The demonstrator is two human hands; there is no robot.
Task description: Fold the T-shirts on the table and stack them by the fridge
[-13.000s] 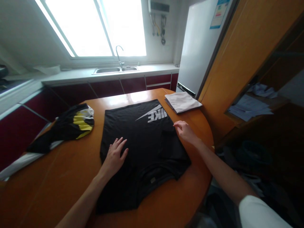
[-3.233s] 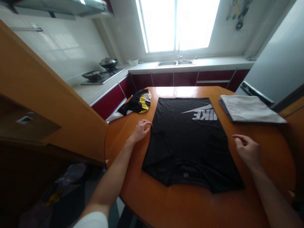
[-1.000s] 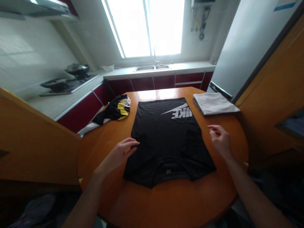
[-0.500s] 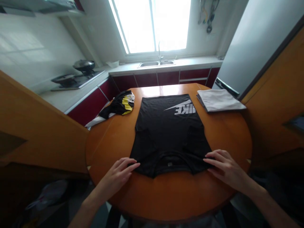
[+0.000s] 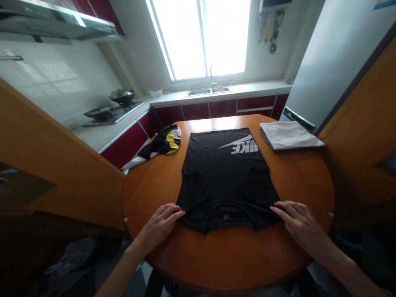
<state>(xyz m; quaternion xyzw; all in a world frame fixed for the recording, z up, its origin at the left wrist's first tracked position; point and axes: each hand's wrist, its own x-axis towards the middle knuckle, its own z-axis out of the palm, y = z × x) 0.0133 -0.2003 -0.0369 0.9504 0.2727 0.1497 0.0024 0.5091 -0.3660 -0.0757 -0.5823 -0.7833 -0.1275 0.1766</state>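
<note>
A black T-shirt (image 5: pixel 227 177) lies spread on the round wooden table (image 5: pixel 229 255), its neckline toward me and its white lettering upside down at the far end. Both sleeves are folded inward over the body. My left hand (image 5: pixel 163 222) pinches the shirt's near left corner between thumb and fingers. At the near right corner, my right hand (image 5: pixel 298 218) has its fingers closed on the cloth edge. Parts of the fingertips are hard to make out against the dark fabric.
A crumpled black, yellow and white garment (image 5: pixel 165 142) lies at the table's far left. Folded white and grey cloth (image 5: pixel 289 135) sits far right. Beyond are a counter with a sink (image 5: pixel 208 90), a stove with pans (image 5: pixel 122 97), and a tall fridge (image 5: pixel 321 62).
My view has tilted up slightly, so the whole scene sits lower and a bit to the right. My right hand's fingers look closer together; the shirt lies as before.
</note>
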